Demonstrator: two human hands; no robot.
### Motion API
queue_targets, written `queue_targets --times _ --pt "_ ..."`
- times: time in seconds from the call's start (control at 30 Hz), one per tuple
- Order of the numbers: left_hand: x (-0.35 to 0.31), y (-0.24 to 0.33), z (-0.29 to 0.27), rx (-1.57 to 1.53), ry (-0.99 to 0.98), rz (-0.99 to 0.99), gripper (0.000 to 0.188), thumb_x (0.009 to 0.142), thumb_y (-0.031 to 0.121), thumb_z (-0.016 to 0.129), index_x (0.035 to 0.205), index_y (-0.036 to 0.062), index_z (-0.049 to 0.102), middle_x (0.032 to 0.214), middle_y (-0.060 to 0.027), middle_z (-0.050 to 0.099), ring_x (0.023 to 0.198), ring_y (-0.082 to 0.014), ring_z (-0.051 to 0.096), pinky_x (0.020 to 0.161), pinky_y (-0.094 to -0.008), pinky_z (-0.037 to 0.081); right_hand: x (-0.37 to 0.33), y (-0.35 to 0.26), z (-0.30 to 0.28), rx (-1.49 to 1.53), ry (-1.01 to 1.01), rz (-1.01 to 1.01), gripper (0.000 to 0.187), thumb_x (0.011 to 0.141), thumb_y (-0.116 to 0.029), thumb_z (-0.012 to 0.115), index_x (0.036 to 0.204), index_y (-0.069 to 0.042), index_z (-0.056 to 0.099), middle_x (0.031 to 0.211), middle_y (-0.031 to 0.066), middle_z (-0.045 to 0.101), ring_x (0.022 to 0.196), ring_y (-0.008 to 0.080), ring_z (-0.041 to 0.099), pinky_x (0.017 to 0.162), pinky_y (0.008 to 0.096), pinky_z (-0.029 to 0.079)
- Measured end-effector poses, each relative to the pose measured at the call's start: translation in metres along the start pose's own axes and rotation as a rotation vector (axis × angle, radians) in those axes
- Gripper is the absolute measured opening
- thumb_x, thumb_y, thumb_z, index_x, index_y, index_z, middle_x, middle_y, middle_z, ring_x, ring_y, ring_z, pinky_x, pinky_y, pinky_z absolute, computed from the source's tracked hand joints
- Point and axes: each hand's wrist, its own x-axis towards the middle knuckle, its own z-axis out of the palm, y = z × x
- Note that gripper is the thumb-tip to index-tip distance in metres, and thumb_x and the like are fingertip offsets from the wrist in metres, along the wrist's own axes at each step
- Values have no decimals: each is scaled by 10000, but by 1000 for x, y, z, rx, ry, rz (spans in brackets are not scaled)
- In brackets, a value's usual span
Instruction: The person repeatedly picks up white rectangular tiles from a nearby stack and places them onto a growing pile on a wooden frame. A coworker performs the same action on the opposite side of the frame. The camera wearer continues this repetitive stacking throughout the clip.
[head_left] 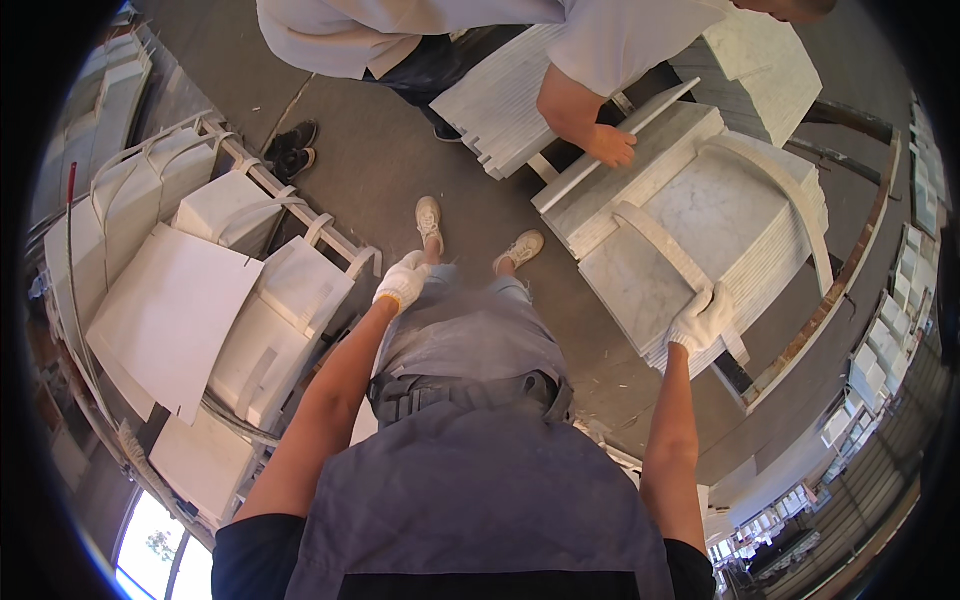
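My right hand, in a white knit glove, rests on the near edge of a stack of pale marble slabs. Its fingers lie over a pale strap-like strip that crosses the stack. Beside my left thigh hangs my left hand, gloved the same way, with loosely bent fingers and nothing visible in it. Across the stack, a co-worker leans in, with a bare hand at a thin slab standing on edge.
At left, a rack holds white slabs, with a large pale sheet leaning on them. Another slab stack stands by the co-worker. A rusty metal frame borders the right stack. Black shoes are on the floor.
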Motion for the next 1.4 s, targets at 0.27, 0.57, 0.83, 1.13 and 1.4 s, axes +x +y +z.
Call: queue_targets --times 0.27,0.57,0.83,1.13,1.4 --pt "-1 1 1 44 16 31 605 1065 283 635 1596 7 542 1514 -214 666 1407 -326 634 1163 -391 479 1 0 1 -5 8 -10 338 1056 -175 651 1332 16 696 1342 237 678 1265 427 614 1126 510 482" --pt "-8 4 -1 81 54 60 592 1065 338 607 1572 35 568 1491 -251 676 1447 -401 607 1183 -446 463 3 -3 -1 5 -2 -11 335 1046 -145 646 1339 13 685 1339 231 675 1253 425 614 1123 507 479" --pt "-10 12 -4 61 17 -4 621 1059 269 649 1604 -6 539 1575 -223 628 1481 -335 584 1216 -390 450 3 -4 -3 16 -3 -7 333 1043 -150 647 1333 10 685 1329 226 675 1242 424 612 1113 514 478" --pt "-1 -1 0 17 19 11 632 1061 265 646 1614 -16 523 1558 -229 635 1459 -333 598 1194 -384 463 1 -2 0 5 4 -2 341 1042 -151 651 1340 13 683 1334 224 672 1246 426 607 1113 515 474" --pt "-5 3 -2 44 17 13 638 1061 263 641 1619 -18 515 1561 -235 631 1468 -340 591 1200 -389 458 1 -3 -1 18 23 -12 338 1045 -152 655 1339 13 678 1332 222 669 1251 421 604 1115 512 472"
